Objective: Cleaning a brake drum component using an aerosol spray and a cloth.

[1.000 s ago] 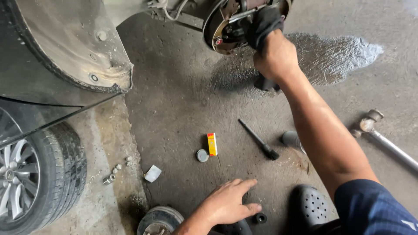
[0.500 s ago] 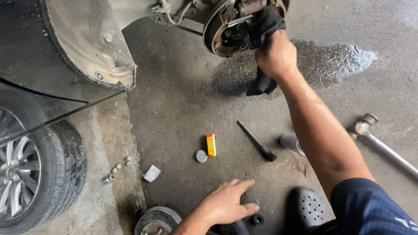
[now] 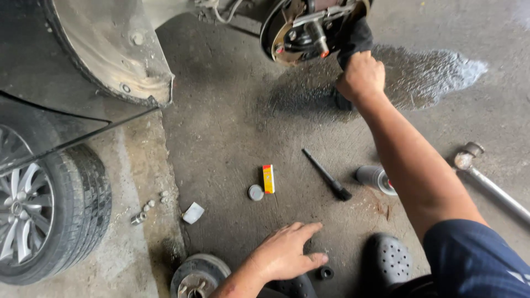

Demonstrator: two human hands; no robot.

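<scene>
There is one camera, worn on the person's head. It looks down and forward at the floor (image 3: 232,127), from quite near. The brake (image 3: 309,27) sits at the top edge, a car wheel (image 3: 38,209) at the left, and a shoe (image 3: 389,259) at the bottom.

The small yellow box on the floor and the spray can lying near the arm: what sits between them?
In the head view, a black brush lies on the concrete between the yellow box and the spray can, touching neither.
</scene>
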